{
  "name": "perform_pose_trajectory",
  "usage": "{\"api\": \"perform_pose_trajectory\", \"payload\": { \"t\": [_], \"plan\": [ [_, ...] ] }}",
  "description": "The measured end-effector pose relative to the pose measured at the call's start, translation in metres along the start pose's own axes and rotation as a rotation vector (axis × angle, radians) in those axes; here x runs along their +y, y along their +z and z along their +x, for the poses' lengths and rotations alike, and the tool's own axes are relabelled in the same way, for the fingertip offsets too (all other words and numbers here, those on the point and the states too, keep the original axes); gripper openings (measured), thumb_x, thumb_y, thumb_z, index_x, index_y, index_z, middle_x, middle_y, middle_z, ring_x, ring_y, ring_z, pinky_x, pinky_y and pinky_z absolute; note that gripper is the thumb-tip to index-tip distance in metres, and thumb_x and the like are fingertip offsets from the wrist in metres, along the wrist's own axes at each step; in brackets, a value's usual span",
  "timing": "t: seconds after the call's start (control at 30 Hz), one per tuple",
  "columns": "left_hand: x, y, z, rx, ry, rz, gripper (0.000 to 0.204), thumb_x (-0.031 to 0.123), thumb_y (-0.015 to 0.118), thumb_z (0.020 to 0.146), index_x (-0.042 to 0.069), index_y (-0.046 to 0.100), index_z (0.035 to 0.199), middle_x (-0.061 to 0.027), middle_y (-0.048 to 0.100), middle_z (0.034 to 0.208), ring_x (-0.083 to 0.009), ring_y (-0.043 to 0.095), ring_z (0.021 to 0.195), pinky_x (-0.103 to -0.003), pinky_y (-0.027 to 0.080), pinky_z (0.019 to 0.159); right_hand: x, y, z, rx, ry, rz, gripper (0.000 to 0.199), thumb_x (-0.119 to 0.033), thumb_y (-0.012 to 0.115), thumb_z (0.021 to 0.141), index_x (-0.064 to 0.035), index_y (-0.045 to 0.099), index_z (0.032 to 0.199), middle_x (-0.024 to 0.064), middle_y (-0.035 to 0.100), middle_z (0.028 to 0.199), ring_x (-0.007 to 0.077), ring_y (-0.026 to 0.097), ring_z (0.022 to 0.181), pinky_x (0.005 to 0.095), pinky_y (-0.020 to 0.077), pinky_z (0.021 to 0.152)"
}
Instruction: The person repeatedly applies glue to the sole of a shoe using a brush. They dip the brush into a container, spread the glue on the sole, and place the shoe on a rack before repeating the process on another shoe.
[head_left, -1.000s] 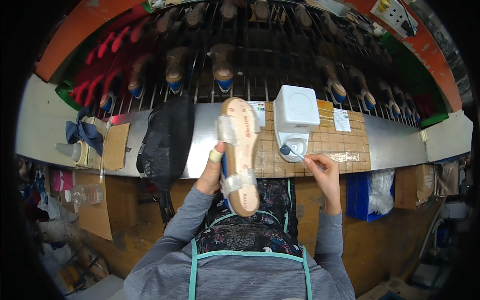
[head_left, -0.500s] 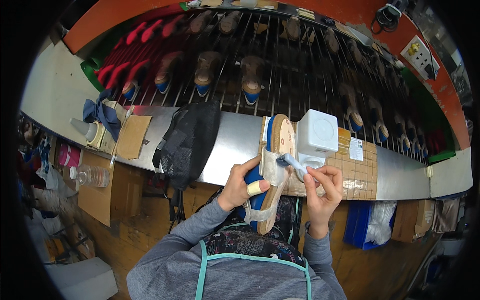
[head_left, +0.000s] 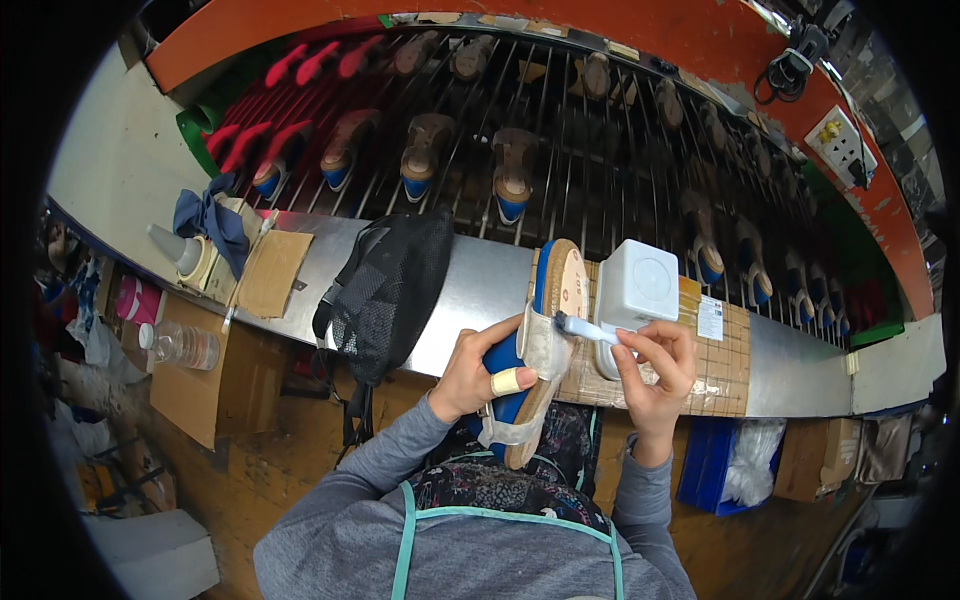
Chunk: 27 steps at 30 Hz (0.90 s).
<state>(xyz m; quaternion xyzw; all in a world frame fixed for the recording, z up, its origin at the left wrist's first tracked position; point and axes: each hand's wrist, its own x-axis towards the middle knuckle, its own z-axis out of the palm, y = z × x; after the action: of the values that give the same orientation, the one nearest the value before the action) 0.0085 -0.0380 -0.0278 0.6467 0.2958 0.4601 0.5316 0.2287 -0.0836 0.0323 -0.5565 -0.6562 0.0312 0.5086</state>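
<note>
The sandal (head_left: 541, 348) is tilted over the near edge of the table (head_left: 482, 285), its left side clasped in the left grip (head_left: 474, 370) — the right grip (head_left: 656, 374) pinches a brush (head_left: 592, 331), bristles at the broad strap. Tan insole, whitish straps, blue flank.

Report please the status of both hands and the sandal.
Left hand gripping sandal. Right hand holding brush, head at farther strap. Nothing visibly in the way.
</note>
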Motion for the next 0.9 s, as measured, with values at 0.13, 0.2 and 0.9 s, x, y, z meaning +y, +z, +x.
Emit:
{"api": "perform_pose_trajectory", "payload": {
  "t": [0.13, 0.2, 0.9],
  "plan": [
    [0.0, 0.0, 0.002, -0.032, -0.029, -0.024, 0.081, 0.043, 0.076, 0.075, -0.013, 0.049, 0.128, -0.0234, 0.069, 0.097, -0.0254, 0.069, 0.086, -0.032, 0.055, 0.079, 0.004, -0.002, 0.009, 0.014, 0.013, 0.058, 0.021, -0.009, 0.08, 0.069, -0.0116, 0.076, 0.089, 0.0018, 0.059, 0.088, 0.0154, 0.048, 0.078, 0.0285, 0.0356, 0.072],
    [0.0, 0.001, 0.003, -0.039, -0.035, -0.044, 0.081, 0.045, 0.075, 0.076, -0.013, 0.05, 0.128, -0.0221, 0.069, 0.098, -0.0244, 0.068, 0.088, -0.032, 0.054, 0.08, 0.005, -0.004, 0.013, 0.015, -0.005, 0.055, 0.021, -0.009, 0.08, 0.069, -0.0117, 0.076, 0.089, 0.0015, 0.059, 0.086, 0.0151, 0.048, 0.077, 0.0288, 0.0353, 0.072],
    [0.019, 0.006, 0.023, -0.172, -0.201, -0.291, 0.066, 0.051, 0.062, 0.087, -0.006, 0.058, 0.119, -0.0108, 0.064, 0.103, -0.0144, 0.06, 0.095, -0.026, 0.048, 0.084, 0.005, -0.025, 0.019, -0.003, -0.255, -0.101, 0.023, -0.011, 0.081, 0.066, -0.0146, 0.076, 0.089, 0.0001, 0.06, 0.083, 0.0148, 0.048, 0.074, 0.0309, 0.0311, 0.074]
  ]
}}
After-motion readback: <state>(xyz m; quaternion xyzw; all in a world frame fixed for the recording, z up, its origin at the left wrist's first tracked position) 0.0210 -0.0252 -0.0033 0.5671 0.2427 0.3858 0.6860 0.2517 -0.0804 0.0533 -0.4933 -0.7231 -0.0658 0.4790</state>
